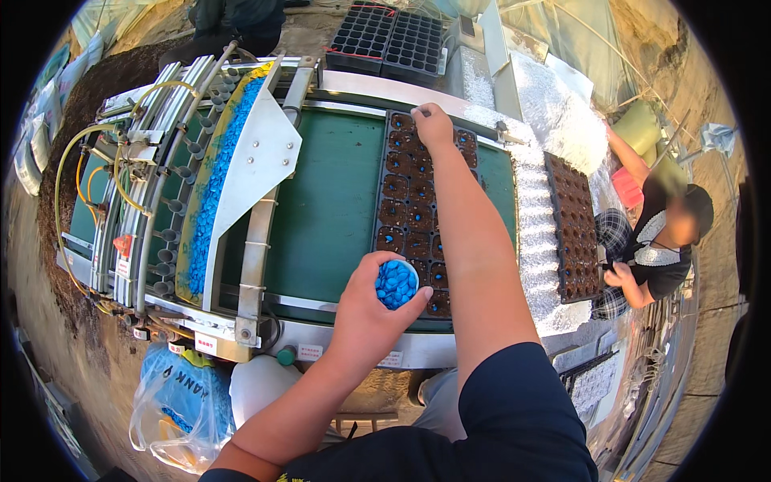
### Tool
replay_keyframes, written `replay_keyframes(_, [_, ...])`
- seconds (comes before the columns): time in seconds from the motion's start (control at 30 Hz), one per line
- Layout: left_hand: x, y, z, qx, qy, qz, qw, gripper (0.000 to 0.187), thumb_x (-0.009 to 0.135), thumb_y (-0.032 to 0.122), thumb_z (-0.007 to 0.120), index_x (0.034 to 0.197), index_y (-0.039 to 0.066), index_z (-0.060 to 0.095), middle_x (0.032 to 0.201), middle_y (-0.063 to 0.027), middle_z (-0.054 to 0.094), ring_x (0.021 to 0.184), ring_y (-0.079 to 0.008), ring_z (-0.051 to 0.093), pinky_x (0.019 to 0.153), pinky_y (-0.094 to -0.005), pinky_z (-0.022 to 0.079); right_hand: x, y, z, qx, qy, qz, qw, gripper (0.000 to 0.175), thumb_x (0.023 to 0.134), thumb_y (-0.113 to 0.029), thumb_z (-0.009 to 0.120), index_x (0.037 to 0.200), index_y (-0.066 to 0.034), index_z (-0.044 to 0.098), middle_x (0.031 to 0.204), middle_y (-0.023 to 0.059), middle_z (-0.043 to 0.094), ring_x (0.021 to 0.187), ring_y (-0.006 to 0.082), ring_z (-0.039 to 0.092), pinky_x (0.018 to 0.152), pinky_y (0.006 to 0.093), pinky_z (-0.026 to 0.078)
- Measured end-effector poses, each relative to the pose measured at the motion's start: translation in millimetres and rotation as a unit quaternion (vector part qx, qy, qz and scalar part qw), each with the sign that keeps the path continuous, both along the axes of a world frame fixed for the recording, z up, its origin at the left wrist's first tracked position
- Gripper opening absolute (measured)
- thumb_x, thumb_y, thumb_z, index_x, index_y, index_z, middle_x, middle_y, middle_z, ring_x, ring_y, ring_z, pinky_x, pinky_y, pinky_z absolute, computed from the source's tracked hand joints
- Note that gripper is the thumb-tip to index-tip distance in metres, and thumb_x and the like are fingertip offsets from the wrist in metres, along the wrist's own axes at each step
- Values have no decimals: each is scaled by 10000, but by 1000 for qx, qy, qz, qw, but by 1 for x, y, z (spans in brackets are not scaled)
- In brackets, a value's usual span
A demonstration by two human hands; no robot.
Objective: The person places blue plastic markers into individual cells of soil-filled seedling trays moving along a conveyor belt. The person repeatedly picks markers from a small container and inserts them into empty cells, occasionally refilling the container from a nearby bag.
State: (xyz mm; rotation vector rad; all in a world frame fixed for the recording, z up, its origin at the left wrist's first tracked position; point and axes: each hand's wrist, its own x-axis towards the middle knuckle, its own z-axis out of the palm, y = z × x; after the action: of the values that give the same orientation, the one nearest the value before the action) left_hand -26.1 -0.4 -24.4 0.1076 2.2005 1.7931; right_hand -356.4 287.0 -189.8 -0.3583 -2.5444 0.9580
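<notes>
My left hand grips a small round cup filled with blue coated seeds, held above the near end of a black seedling tray. The tray's cells hold dark soil, and many show a blue seed in a dimple. At the tray's far end hovers my right hand, its fingers drawn together; whether a seed is between them is hidden. My right forearm covers part of the tray. Beneath the tray lies the green conveyor belt of a seeding machine.
Left stands the nozzle bar beside a trough of blue seeds. Stacked empty trays sit beyond the belt. At right, another person sits by a soil-filled tray and white granules. A plastic bag hangs near left.
</notes>
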Motion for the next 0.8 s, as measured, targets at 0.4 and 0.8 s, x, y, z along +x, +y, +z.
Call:
replay_keyframes(0.4, [3, -4, 2, -17, 84, -20, 996, 537, 915, 294, 950, 1289, 59, 646, 1111, -105, 706, 993, -217, 698, 923, -382, 587, 249, -68, 39, -263, -106, 78, 956, 172, 1119, -187, 696, 1159, -20, 688, 985, 103, 792, 798, 159, 760, 734, 313, 623])
replay_keyframes(0.8, [-6, -20, 10, -53, 138, 34, 988, 537, 924, 304, 940, 1315, 59, 666, 1096, -92, 729, 975, -187, 708, 893, -355, 593, 390, -152, 109, -225, -139, 150, 953, 183, 1012, -131, 781, 1143, -21, 714, 970, 171, 766, 906, 295, 769, 840, 434, 609])
